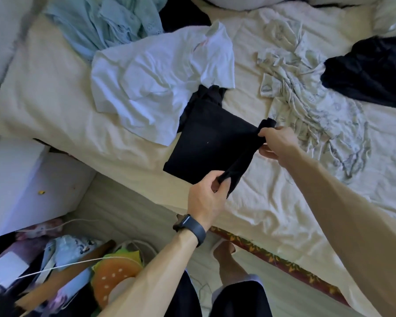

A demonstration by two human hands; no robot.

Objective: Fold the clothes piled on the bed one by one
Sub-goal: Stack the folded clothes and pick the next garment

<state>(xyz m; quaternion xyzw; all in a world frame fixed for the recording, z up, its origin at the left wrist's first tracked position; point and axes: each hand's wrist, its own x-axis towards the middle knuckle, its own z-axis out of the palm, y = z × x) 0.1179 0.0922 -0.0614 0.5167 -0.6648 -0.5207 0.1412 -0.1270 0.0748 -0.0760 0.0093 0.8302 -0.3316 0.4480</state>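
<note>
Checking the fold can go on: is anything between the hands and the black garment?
No. The left hand and right hand pinch the black garment by its near edge; a white T-shirt overlaps its far end.

Bed (55, 99): one. Garments, six: black garment (210, 138), white T-shirt (151, 76), pale blue garment (101, 26), patterned cream garment (306, 106), navy garment (370, 69), half-hidden dark garment (183, 17). Hands, two: left hand (206, 191), right hand (274, 143). One smartwatch (190, 226). One burger cushion (114, 275).

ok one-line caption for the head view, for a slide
Left hand and right hand pinch one edge of a black garment on the bed.
</note>
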